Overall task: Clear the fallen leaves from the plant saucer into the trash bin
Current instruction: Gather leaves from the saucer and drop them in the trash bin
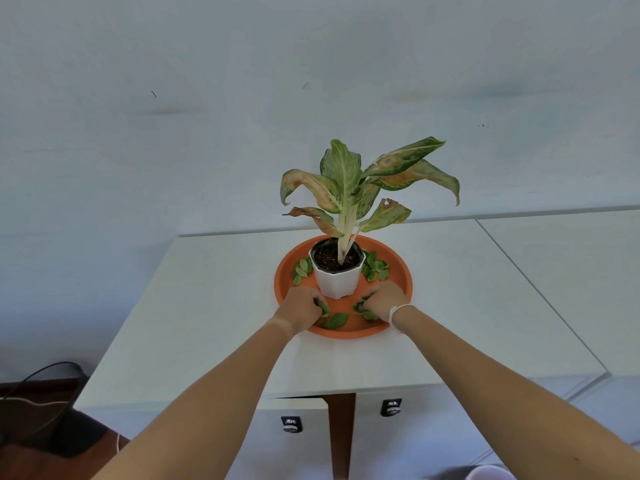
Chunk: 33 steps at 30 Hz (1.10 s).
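Head view shows the gathering step: left hand (302,306) and right hand (382,299) each curl around leaves (335,321) inside the orange saucer (401,275), more leaves lying beyond both hands beside the pot (336,277); next, lifting clumps binward.

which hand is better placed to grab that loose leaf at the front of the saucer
Left, probably. The loose leaf lies on the saucer right beside the left hand, nearly touching it. The right hand sits further off, past the pot, already closed on leaves of its own.
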Each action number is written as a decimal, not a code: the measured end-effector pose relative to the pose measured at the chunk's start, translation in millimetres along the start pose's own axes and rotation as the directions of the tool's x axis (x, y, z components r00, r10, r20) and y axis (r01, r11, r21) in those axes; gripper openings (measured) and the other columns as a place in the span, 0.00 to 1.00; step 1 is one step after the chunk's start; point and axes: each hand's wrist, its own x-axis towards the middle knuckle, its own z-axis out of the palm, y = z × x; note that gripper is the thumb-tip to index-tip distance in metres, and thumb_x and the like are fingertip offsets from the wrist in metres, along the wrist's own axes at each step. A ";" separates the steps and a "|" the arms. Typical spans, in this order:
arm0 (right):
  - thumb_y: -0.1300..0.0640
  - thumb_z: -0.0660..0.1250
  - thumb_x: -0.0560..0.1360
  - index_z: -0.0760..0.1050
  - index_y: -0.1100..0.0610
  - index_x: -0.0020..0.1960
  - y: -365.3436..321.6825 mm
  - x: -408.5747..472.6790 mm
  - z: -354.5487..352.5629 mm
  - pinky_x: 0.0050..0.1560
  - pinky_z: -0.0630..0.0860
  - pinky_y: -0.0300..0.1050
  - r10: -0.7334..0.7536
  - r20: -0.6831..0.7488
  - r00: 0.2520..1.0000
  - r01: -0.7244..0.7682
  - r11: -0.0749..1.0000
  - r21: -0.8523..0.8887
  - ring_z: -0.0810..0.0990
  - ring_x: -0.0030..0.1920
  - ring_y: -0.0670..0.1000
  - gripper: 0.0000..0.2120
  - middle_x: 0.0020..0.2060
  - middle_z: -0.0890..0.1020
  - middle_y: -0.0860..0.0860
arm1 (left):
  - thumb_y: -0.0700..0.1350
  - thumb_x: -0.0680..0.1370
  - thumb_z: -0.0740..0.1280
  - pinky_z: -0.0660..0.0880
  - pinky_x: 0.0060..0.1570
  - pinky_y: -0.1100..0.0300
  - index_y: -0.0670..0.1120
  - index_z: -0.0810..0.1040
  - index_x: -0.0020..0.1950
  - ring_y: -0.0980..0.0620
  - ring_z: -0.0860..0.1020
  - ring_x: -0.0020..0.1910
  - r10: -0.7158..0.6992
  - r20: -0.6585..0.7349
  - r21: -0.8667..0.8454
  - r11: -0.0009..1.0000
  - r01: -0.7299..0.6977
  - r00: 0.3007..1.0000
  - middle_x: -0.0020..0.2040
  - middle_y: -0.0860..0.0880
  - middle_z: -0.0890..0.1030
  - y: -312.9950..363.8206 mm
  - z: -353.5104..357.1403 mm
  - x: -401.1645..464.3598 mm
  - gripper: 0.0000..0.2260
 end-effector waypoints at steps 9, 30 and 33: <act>0.75 0.61 0.74 0.74 0.64 0.48 7.3 8.9 -16.3 0.24 0.78 0.36 0.164 0.211 0.964 -0.267 0.631 0.728 0.74 0.34 0.50 0.09 0.37 0.75 0.56 | 0.40 0.74 0.63 0.71 0.41 0.60 0.38 0.82 0.48 0.50 0.74 0.42 -0.008 0.062 -0.039 0.999 0.011 0.998 0.46 0.43 0.81 9.3 13.2 3.1 0.10; 0.71 0.52 0.78 0.72 0.66 0.46 13.8 1.8 -24.7 0.21 0.77 0.37 0.084 0.442 0.893 -0.440 -0.042 0.897 0.72 0.40 0.55 0.10 0.43 0.71 0.60 | 0.33 0.76 0.58 0.72 0.42 0.57 0.43 0.77 0.47 0.48 0.74 0.43 0.126 0.054 0.076 0.989 -0.130 0.991 0.45 0.46 0.76 9.6 21.1 4.3 0.09; 0.70 0.52 0.78 0.72 0.64 0.46 14.4 1.8 -24.2 0.22 0.75 0.35 0.067 0.433 0.899 -0.427 -0.086 0.900 0.71 0.39 0.53 0.10 0.43 0.71 0.58 | 0.37 0.79 0.57 0.69 0.46 0.60 0.40 0.78 0.51 0.48 0.73 0.46 0.078 0.051 -0.009 0.997 -0.078 0.996 0.47 0.46 0.76 11.1 14.8 6.9 0.11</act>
